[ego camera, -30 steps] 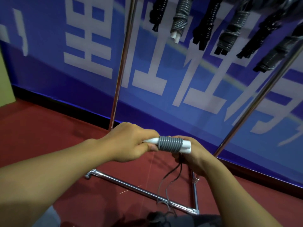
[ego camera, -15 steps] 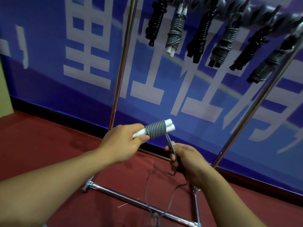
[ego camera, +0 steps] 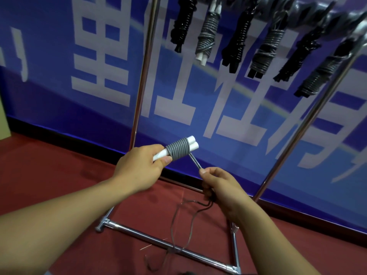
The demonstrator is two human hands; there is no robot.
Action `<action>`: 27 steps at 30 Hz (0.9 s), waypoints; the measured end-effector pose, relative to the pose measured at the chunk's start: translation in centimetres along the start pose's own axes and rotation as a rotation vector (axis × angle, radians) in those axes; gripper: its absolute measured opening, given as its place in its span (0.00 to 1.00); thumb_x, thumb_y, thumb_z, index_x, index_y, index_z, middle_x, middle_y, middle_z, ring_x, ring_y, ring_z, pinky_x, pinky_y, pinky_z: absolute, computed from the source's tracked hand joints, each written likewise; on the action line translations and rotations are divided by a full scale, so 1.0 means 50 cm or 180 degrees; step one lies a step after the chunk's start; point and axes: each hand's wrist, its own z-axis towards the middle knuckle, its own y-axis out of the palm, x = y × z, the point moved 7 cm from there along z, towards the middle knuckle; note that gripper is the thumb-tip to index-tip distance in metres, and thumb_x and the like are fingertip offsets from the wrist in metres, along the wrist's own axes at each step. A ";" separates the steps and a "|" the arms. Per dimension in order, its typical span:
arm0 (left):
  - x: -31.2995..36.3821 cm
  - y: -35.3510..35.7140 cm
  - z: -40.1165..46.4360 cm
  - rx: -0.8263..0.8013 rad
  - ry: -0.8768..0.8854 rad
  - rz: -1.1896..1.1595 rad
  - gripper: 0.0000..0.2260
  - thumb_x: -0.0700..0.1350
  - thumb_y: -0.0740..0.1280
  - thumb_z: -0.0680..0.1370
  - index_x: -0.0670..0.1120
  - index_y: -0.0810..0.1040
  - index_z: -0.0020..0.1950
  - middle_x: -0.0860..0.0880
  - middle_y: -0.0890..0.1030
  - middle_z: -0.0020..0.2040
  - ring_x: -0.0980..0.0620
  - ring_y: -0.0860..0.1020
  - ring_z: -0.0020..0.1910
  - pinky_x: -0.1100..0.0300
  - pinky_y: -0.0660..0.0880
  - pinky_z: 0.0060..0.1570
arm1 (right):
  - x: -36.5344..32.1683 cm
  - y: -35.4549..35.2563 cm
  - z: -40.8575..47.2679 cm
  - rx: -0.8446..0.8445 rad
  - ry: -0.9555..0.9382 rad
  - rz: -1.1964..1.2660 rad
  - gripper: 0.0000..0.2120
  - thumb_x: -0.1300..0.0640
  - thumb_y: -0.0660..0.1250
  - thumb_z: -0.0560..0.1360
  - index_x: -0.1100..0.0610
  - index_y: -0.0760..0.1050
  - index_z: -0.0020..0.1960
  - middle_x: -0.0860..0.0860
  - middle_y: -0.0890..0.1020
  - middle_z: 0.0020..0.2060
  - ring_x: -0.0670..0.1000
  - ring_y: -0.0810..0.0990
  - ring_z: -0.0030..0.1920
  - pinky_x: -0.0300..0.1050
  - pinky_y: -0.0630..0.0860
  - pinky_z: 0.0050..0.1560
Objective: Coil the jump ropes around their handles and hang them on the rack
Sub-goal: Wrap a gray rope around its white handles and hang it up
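Grey rope (ego camera: 195,162) partly coiled on white handles (ego camera: 191,143).
Handles are gripped by left hand (ego camera: 139,168); taut rope is pinched by right hand (ego camera: 220,185).

Blue banner wall (ego camera: 49,100), red floor (ego camera: 49,171)

One camera only, worn on the person's head, looking forward and down. The hands (ego camera: 139,165) sit close beneath it at centre frame, forearms running in from the bottom edge. Beyond them it faces the rack (ego camera: 143,80) and the blue banner (ego camera: 49,56) behind, with red floor (ego camera: 39,165) below. The wide lens bends the rack's poles.
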 end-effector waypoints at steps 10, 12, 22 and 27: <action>-0.005 -0.007 0.001 0.0068 -0.0127 0.0118 0.11 0.57 0.65 0.79 0.52 0.74 0.42 0.52 0.77 0.31 0.47 0.78 0.36 0.54 0.72 0.36 | -0.005 -0.014 -0.006 0.0196 -0.0029 -0.0267 0.10 0.53 0.72 0.77 0.59 0.80 0.42 0.53 0.75 0.33 0.48 0.71 0.29 0.40 0.70 0.31; -0.002 -0.007 0.000 0.0070 -0.0134 0.0164 0.11 0.58 0.65 0.79 0.52 0.75 0.43 0.52 0.77 0.32 0.47 0.78 0.37 0.54 0.72 0.37 | -0.003 -0.013 -0.007 0.0220 0.0056 -0.0305 0.12 0.52 0.71 0.78 0.61 0.82 0.43 0.53 0.75 0.33 0.48 0.71 0.30 0.40 0.70 0.33; -0.012 -0.012 0.005 0.0095 -0.0322 0.0324 0.11 0.58 0.64 0.79 0.52 0.75 0.44 0.52 0.78 0.34 0.46 0.78 0.39 0.53 0.74 0.40 | -0.001 -0.011 -0.015 0.0206 0.0318 -0.0506 0.17 0.46 0.69 0.79 0.60 0.82 0.44 0.51 0.75 0.29 0.48 0.70 0.27 0.42 0.70 0.31; -0.015 -0.009 0.003 -0.0004 -0.0342 0.0445 0.12 0.58 0.64 0.80 0.52 0.74 0.42 0.52 0.78 0.35 0.46 0.79 0.40 0.54 0.74 0.40 | -0.008 0.003 -0.023 0.0035 0.0171 -0.0568 0.16 0.49 0.64 0.82 0.60 0.81 0.45 0.48 0.70 0.27 0.46 0.66 0.25 0.41 0.66 0.30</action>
